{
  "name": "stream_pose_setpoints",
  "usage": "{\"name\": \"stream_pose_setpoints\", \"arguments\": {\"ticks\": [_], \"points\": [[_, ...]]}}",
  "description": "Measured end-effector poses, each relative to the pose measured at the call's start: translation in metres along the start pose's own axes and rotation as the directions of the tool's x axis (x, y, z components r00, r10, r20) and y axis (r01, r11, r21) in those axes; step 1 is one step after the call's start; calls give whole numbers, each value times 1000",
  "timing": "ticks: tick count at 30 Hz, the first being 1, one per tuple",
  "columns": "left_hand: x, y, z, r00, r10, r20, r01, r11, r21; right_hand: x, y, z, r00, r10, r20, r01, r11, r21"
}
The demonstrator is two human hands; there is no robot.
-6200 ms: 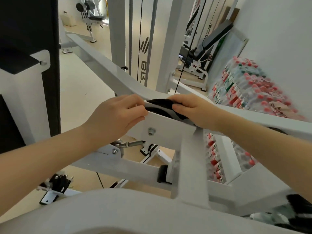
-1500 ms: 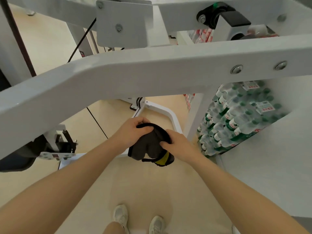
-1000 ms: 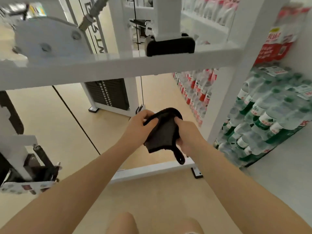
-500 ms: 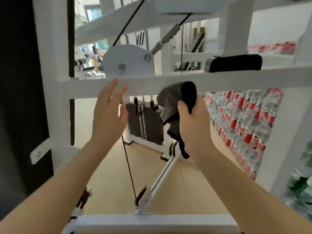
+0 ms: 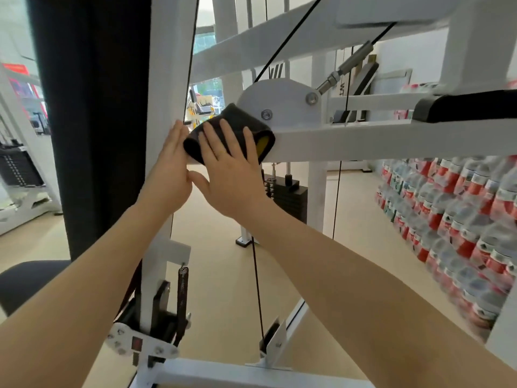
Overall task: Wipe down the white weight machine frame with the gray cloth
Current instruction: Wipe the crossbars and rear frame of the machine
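Right hand (image 5: 229, 175), fingers straight, pressing gray cloth (image 5: 232, 130) against white frame (image 5: 363, 140); left hand (image 5: 170, 163), flat and open, resting on frame upright beside it

Two hands (image 5: 195, 175) (one cloth (image 5: 237, 127))

Cloth (image 5: 233, 127) lies on the frame's crossbar (image 5: 363, 140), bottles (image 5: 453, 208) stacked right.

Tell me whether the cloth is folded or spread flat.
Folded. The gray cloth is bunched into a thick pad under the right hand, with a rolled edge at its left end and a yellow patch showing at its right end.
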State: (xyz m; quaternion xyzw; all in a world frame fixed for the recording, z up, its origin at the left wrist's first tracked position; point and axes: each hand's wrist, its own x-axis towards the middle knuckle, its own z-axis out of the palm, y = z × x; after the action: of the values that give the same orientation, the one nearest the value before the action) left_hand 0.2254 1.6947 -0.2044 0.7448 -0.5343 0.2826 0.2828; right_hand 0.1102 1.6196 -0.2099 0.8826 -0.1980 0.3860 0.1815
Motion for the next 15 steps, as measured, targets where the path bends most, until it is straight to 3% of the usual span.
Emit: {"name": "stream_pose_setpoints", "arguments": {"ticks": [6, 12, 15], "points": [[-7, 19, -5, 986, -152, -63, 127, 947, -294, 9, 29, -12, 988, -157, -8, 153, 973, -170], [-2, 46, 6, 996, 92, 0, -91, 990, 106, -44, 109, -21, 954, -121, -274, 3, 918, -397], [8, 49, 6, 996, 92, 12, -92, 966, 240, -34, 99, -13, 962, -88, -260, -5, 942, -335]]}}
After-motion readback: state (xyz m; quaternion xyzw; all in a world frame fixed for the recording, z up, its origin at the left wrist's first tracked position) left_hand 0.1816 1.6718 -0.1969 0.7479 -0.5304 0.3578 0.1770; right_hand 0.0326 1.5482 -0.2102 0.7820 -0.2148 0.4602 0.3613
